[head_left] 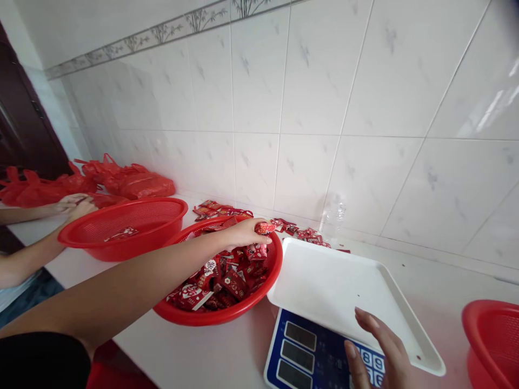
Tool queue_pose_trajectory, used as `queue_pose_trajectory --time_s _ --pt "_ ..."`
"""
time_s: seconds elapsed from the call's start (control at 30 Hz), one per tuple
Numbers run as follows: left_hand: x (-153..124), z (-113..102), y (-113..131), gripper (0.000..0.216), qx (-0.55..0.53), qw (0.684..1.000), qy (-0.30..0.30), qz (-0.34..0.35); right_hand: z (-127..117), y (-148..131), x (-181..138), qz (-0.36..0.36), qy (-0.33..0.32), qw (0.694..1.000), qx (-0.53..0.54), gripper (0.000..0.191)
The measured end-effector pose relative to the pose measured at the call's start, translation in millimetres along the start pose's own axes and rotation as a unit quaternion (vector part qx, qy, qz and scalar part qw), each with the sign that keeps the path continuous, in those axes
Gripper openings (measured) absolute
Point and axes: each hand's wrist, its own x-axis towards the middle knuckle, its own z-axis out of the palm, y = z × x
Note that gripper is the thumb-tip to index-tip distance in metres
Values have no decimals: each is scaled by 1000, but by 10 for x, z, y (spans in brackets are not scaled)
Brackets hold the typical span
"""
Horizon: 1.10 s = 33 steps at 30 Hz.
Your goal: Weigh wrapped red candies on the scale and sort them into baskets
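Observation:
My left hand point(243, 233) is over the far side of a red plastic basket point(277, 265), with its fingers closed on a small red packet point(265, 228). Many red printed packets point(233, 283) fill that basket. My right hand point(383, 346) hovers at the lower right with thumb and fingers apart, holding nothing. Under it are the blue keypad and dark displays of a weighing scale point(298, 348). The scale's white tray point(332, 275) holds no packets, only a few tiny specks.
Loose red packets point(300, 231) lie along the wall. At left, another person's hands point(79, 205) are at red bags point(138, 181), near a second red basket point(178, 213) with a few packets. A clear bottle point(335, 213) and another red basket point(497, 335) stand on the right.

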Motion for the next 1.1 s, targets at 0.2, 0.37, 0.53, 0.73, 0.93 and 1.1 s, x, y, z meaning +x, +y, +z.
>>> queue_pose_trajectory --time_s 0.2,0.37,0.53,0.73,0.93,1.1 --pt "120 418 254 57 -12 998 -46 39 -50 34 113 -61 -19 997 -38 59" --pt "254 832 386 72 58 990 -85 99 -89 115 186 -77 -47 995 -52 59" --pt "262 1053 469 96 133 966 -65 211 -65 133 220 -78 -58 993 -67 52" --pt "261 1080 514 40 118 981 -101 120 -37 161 240 -65 -84 991 -80 45" --pt "98 1191 615 33 -79 978 -176 76 -69 145 283 -27 -104 989 -97 38" --pt "-39 1344 706 38 -141 957 -239 83 -106 132 324 9 -107 991 -74 16"
